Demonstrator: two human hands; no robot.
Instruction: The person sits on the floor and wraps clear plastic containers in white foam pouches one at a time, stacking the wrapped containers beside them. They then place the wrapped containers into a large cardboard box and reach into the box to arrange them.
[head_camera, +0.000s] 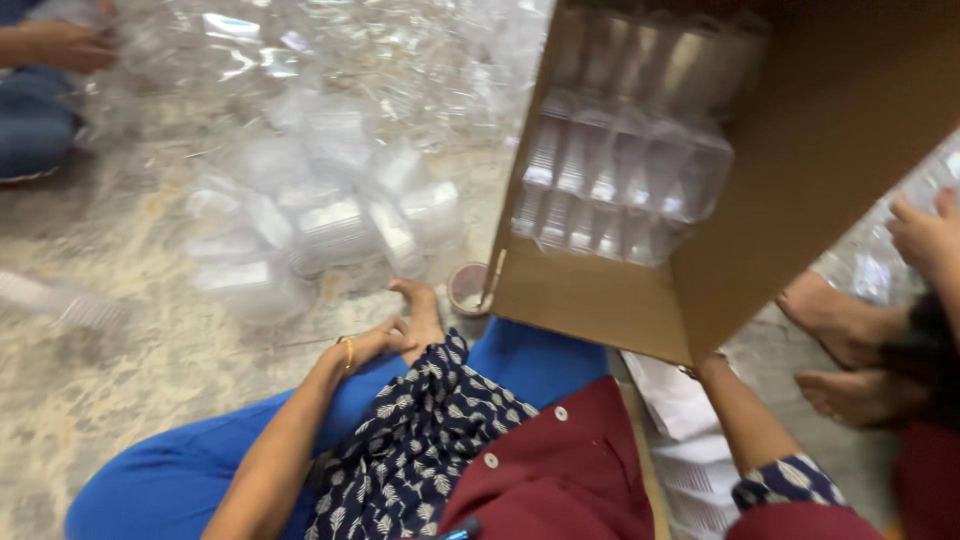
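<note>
Box (800, 190): brown cardboard, tipped on its side in front of the seated person, open mouth facing left, its lower corner just above the blue knee
Stacks (620, 170): rows of nested clear plastic containers packed inside the box, filling its open side
Right hand: hidden behind the underside of the box, only the forearm (740, 420) shows going up to it; cannot tell whether it grips or lies flat
Left hand (385, 340): resting on the blue trouser leg near the knee, fingers loosely curled, holding nothing, just left of the box's lower edge
Cup (467, 287): small round one on the floor, touching the box's bottom corner, beside the left hand
Loose containers (330, 225): a blurred heap of clear tubs on the floor, left of the box
Floor (120, 340): mottled stone, more clear plastic spread along the far side
Others: a hand (65, 45) at top left among the plastic; another hand (925, 235) at the right edge, bare feet (850, 345) below it
</note>
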